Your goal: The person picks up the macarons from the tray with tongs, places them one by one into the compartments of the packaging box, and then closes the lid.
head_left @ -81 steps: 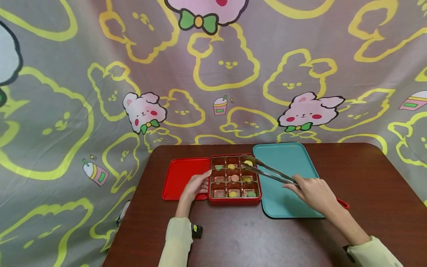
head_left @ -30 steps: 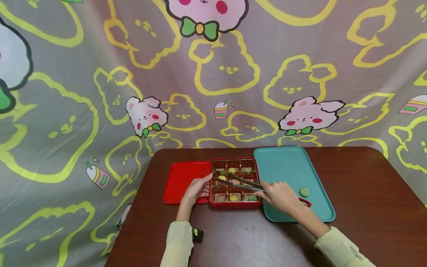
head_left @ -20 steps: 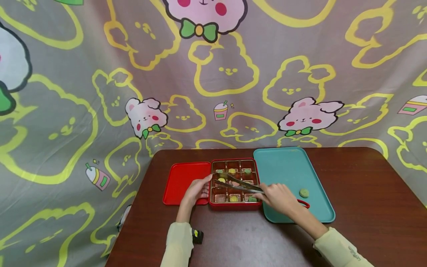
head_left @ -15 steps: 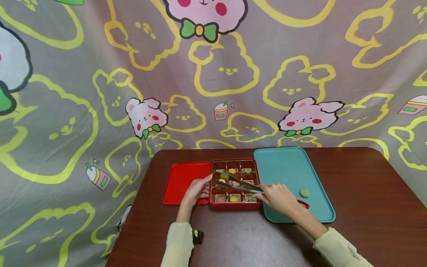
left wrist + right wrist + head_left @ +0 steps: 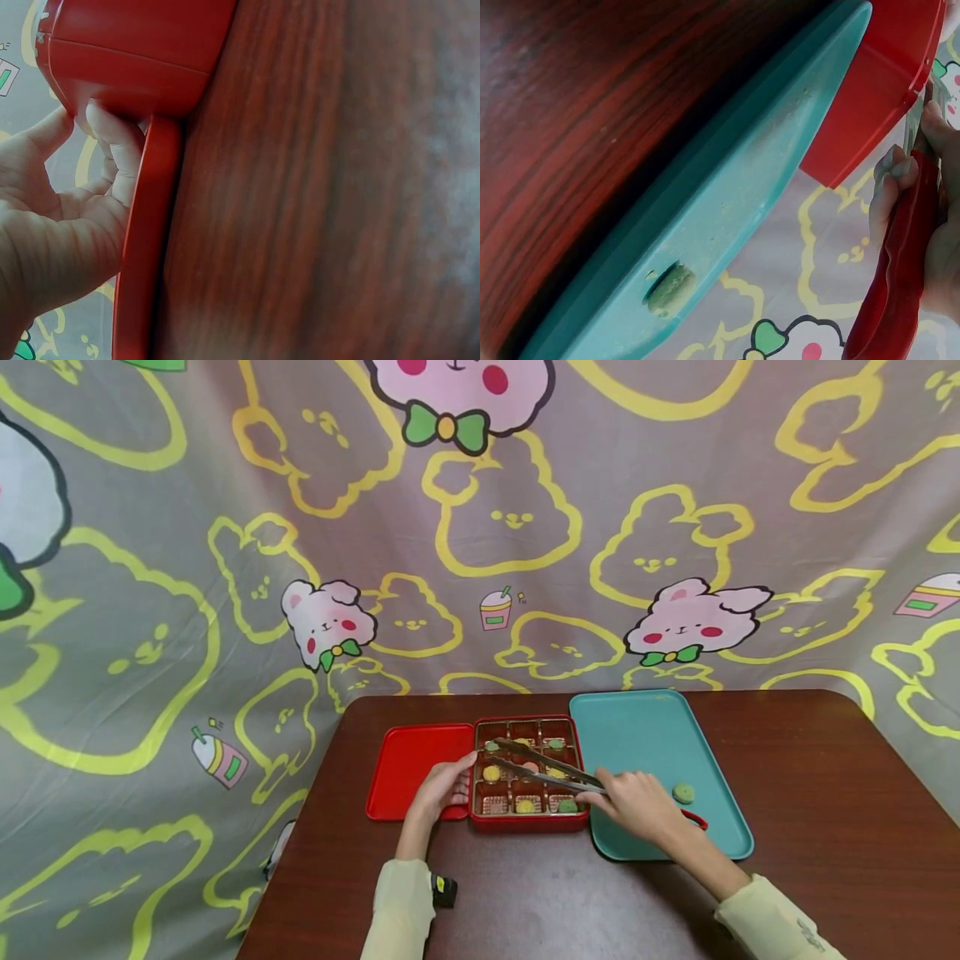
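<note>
A red box [image 5: 528, 827] with a brown divided insert [image 5: 553, 729] stands mid-table, round cookies in most compartments. One yellow cookie [image 5: 491, 773] lies in the middle-left compartment; the front-left compartment [image 5: 493, 805] holds none. My left hand [image 5: 440, 787] grips the box's left side, thumb at the rim and bent fingers against the wall. With my right hand [image 5: 640, 807] I hold metal tongs [image 5: 555, 777] by their red handles [image 5: 900, 277]. The tongs reach over the box, tips spread with nothing between them, above the left-hand compartments.
Right of the box is a teal tray [image 5: 637, 727] with one green cookie [image 5: 683, 792] and some crumbs. A red lid [image 5: 420, 760] lies against the box's left side. Patterned cloth [image 5: 540, 527] hangs behind the brown table [image 5: 540, 893].
The tongs carried the yellow cookie from the back right to the middle-left compartment and let it go there. Their tips have since parted and risen a little; the left hand keeps its place.
</note>
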`<action>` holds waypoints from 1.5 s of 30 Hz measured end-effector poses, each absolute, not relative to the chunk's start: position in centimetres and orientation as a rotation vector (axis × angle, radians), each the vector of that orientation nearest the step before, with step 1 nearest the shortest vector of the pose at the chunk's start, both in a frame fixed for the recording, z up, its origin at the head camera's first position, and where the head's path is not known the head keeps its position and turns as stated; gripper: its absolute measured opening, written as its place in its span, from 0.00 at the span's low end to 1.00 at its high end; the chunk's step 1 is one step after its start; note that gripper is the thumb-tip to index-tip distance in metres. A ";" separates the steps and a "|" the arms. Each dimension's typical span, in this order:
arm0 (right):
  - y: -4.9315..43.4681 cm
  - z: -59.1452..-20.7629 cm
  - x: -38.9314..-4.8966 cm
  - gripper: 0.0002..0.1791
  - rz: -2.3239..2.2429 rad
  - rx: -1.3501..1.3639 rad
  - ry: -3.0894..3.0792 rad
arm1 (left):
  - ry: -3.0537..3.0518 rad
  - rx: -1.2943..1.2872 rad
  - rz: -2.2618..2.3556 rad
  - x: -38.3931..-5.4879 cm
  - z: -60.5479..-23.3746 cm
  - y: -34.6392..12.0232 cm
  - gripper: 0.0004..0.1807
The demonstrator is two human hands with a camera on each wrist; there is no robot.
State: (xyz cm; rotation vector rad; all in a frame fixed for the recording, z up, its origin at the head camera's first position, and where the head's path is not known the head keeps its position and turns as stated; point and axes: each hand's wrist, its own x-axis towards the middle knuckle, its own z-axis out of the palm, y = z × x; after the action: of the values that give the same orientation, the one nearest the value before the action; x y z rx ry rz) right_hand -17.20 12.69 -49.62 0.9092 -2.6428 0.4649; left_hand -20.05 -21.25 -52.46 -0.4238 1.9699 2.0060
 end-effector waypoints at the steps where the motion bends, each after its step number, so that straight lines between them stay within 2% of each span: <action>1: 12.9 -49.6 -17.1 0.21 0.460 0.906 -2.638 | 1.966 -0.416 2.003 -20.1 -52.5 -21.3 0.20; 21: 17.1 -49.6 -16.3 0.22 0.478 0.821 -2.566 | 1.989 -0.450 2.000 -20.0 -52.7 -21.1 0.21; 45: 24.2 -50.4 -14.8 0.31 0.376 0.658 -2.508 | 1.989 -0.439 1.995 -20.2 -53.0 -21.2 0.22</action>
State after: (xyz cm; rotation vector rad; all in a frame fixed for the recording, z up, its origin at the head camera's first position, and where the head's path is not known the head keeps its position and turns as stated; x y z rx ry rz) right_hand -14.82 24.19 -50.44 0.6582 -2.5080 0.3755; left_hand -20.19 -21.15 -53.03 -0.4388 1.9889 1.9947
